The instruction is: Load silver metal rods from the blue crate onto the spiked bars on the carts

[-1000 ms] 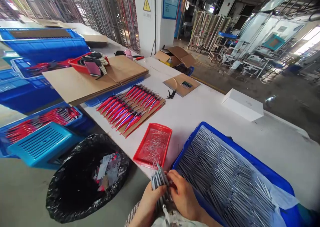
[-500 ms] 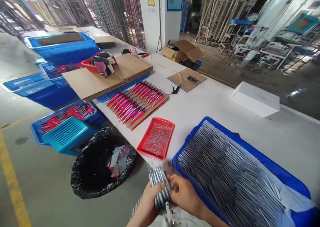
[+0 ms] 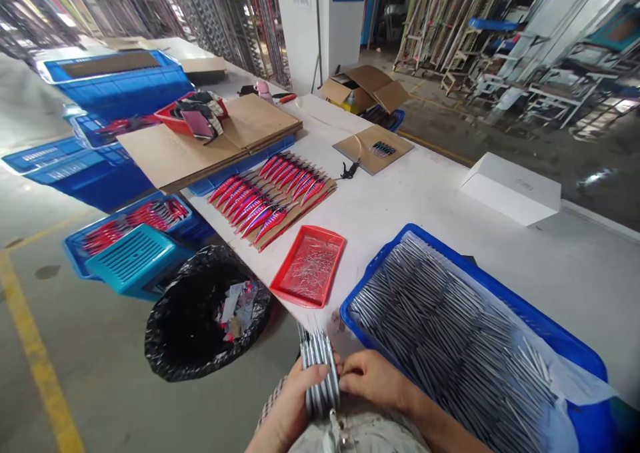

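Note:
My left hand (image 3: pixel 293 394) is wrapped round a bundle of slim grey metal lure bodies (image 3: pixel 320 366), thumb across the front, thin wires sticking up from their tops. My right hand (image 3: pixel 374 378) is closed at the bundle's right side, fingertips pinched together; what is between them is too small to make out. Just beyond the bundle lies a red tray (image 3: pixel 277 286) of loose thin wires. To the right, a blue crate (image 3: pixel 530 314) lined with white sheeting holds rows of similar grey bodies.
Red and purple fishing lures (image 3: pixel 240 203) lie in rows on cardboard. A bin with a black bag (image 3: pixel 170 363) stands left of the table. Farther off are cardboard sheets (image 3: pixel 265 123), an air gun (image 3: pixel 350 169), a white box (image 3: pixel 510 190) and stacked blue crates (image 3: pixel 95 183).
The bundle has turned a little more upright in my left hand. My right fingers remain pinched beside it. The view has shifted slightly.

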